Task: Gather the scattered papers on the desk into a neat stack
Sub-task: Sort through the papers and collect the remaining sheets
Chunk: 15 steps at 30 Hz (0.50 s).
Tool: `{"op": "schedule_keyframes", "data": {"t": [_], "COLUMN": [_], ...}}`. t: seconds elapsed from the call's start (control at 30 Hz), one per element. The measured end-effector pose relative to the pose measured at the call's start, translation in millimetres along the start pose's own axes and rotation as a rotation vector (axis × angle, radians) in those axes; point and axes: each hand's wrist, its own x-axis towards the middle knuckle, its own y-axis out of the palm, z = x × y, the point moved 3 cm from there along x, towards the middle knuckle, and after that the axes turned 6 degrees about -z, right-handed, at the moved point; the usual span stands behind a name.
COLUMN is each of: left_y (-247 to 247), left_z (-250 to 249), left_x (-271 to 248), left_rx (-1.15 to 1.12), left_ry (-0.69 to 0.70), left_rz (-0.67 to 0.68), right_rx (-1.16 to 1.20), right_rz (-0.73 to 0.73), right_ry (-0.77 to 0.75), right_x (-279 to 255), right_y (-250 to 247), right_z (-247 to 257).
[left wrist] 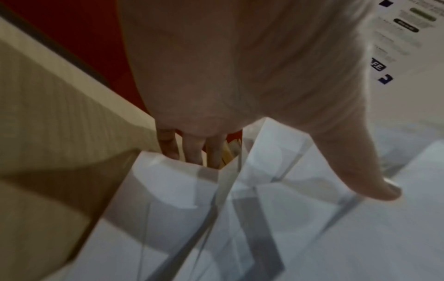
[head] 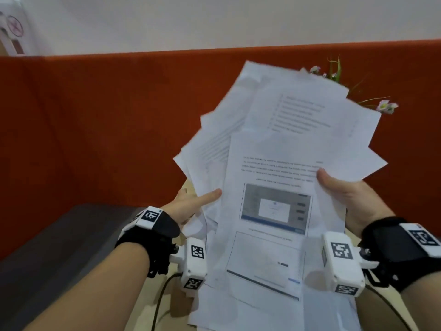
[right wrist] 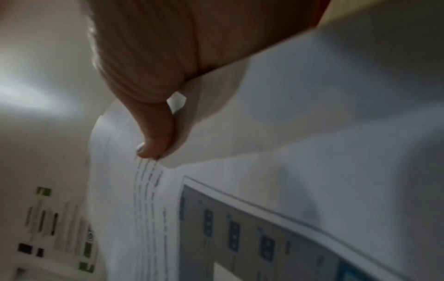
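Mostly gathered: both hands, left [head: 191, 203] and right [head: 343, 189], pinch the papers [head: 274, 187] held above the surface [head: 143, 304], still fanned; squaring remains, perhaps some blurred sheets below.

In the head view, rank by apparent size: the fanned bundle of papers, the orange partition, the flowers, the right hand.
1. orange partition
2. papers
3. right hand, though nearness to the camera enlarges it
4. flowers, partly hidden behind the papers
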Motion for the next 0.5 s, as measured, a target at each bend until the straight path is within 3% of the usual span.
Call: {"op": "schedule_keyframes", "data": {"t": [0.07,0.17,0.3,0.37,0.43,0.5], "left_y": [-1,-1,-10,-8,-1,-1], "left_z": [-8,-38,-73,-84,-89,-89], "left_x": [-3,-17,-41,-52,-60,-64], "left_rx": [-0.061,-0.187,-0.553,-0.571,-0.382,-0.406], "left_ry": [0.094,0.387,0.613,0.671,0.710,0.742], "left_rz": [0.065,0.125,0.102,0.033,-0.119,-0.272], "right_rx": [0.013,0.024,-0.161,-0.192,-0.217,-0.208], "right_rz": [0.042,0.064,-0.104,-0.186,-0.183,-0.179], "right_ry": [-0.046,-0.135,-0.452,-0.567,-0.647,-0.663], "right_x": [1,0,-7,-10,-19,-28], "right_y": [2,8,22,31,45,51], "right_z": [14,36,74,84,83,79]}}
